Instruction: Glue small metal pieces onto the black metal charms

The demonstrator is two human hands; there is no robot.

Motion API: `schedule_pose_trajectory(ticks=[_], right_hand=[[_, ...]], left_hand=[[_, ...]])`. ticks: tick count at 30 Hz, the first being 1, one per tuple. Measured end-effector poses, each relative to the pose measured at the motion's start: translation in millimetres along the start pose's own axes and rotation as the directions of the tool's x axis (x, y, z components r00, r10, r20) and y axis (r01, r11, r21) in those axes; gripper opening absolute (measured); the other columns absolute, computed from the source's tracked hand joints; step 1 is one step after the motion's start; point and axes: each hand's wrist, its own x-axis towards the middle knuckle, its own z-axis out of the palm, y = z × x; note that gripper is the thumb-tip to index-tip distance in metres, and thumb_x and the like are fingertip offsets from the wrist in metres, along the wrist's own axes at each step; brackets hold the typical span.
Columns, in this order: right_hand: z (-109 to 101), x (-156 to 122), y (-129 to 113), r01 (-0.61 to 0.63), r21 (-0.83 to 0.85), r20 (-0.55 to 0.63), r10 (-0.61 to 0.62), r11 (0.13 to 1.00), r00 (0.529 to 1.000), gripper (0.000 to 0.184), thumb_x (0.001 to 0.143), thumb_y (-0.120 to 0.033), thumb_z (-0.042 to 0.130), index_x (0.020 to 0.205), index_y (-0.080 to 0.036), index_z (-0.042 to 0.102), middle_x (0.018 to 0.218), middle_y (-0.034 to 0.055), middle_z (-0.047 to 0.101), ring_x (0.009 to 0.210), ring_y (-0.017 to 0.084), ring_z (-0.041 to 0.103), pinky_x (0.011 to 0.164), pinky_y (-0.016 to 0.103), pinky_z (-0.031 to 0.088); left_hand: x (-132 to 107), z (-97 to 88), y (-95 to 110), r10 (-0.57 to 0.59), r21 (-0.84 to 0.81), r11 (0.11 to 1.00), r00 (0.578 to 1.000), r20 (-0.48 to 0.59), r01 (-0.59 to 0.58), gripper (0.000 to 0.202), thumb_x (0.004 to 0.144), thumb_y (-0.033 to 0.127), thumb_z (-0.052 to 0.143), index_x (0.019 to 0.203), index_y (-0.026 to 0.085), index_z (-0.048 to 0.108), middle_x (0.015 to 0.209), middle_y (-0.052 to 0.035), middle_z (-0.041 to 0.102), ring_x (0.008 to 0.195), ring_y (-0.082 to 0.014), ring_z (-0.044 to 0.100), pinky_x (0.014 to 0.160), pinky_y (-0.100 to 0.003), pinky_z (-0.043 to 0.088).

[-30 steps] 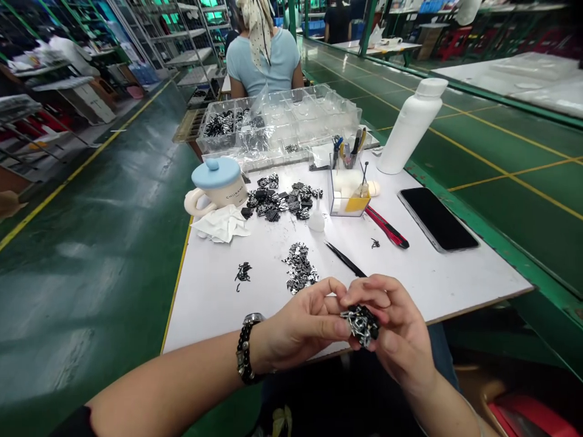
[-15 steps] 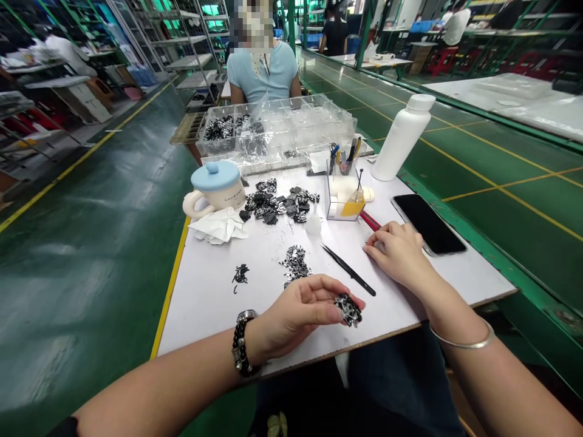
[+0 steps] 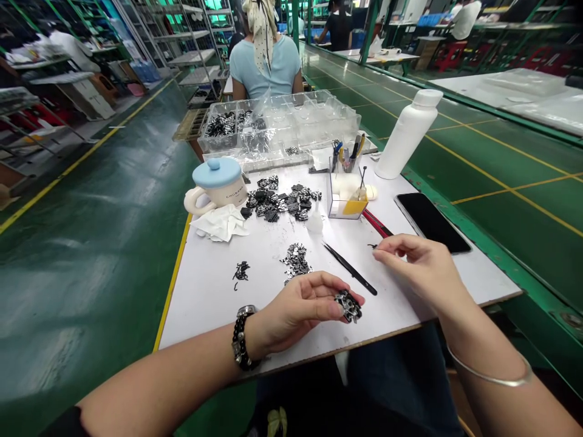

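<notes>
Near the table's front edge, my left hand is closed around a small black-and-silver mechanical part, held between thumb and fingers. To the right, my right hand has thumb and forefinger pinched together just above the white tabletop. Whatever lies in that pinch is too small to name; a tiny dark bit shows at the fingertips. Black tweezers lie between the hands. Behind my left hand is a pile of small silver and black pieces. Small black curved pieces form another pile at the left.
A larger heap of black parts lies farther back, beside a lidded mug and crumpled tissue. A clear tool holder, red-handled tool, phone and white bottle stand or lie right. Clear compartment boxes line the back.
My right hand has shifted right and slightly toward me, its fingertips drawing away from the spot by the red-handled tool. My left hand stays nearly still with the mechanical part.
</notes>
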Motion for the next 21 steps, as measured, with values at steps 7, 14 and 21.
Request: schedule_pose_trajectory(ticks=[7,14,21], right_hand=[[6.4,-41.2,-45.6,-0.045,0.599,0.198,-0.093,0.800,0.976,0.005,0.085,-0.023,0.064,0.083,-0.020,0.062,0.074,0.0024,0.064,0.070,0.015,0.063,0.063,0.025,0.054],[16.9,-51.9,-56.4,-0.025,0.538,0.159,-0.072,0.843,0.985,0.002,0.081,-0.020,0.067,0.081,-0.022,0.067,0.079,0.0032,0.053,0.075,0.015,0.054,0.055,0.022,0.045],[19.4,-51.1,-54.3,0.011,0.509,0.129,-0.088,0.861,0.988,0.004,0.081,-0.019,0.067,0.082,-0.022,0.068,0.078,0.0025,0.054,0.074,0.014,0.053,0.057,0.023,0.045]], left_hand=[[0.6,-2.0,-1.2,-0.023,0.011,1.000,1.000,0.009,0.023,0.036,0.065,0.019,0.083,0.094,0.010,0.063,0.095,-0.0126,0.071,0.079,-0.0169,0.067,0.079,-0.028,0.051],[0.4,-0.1,-1.4,-0.014,-0.011,1.000,1.000,0.020,0.014,0.033,0.067,0.018,0.083,0.094,0.011,0.065,0.086,-0.0072,0.071,0.073,-0.0136,0.066,0.073,-0.022,0.051],[-0.4,0.5,-2.2,-0.026,0.005,1.000,1.000,0.001,0.026,0.036,0.065,0.022,0.084,0.094,0.011,0.065,0.082,-0.0062,0.070,0.071,-0.0142,0.066,0.072,-0.024,0.050]])
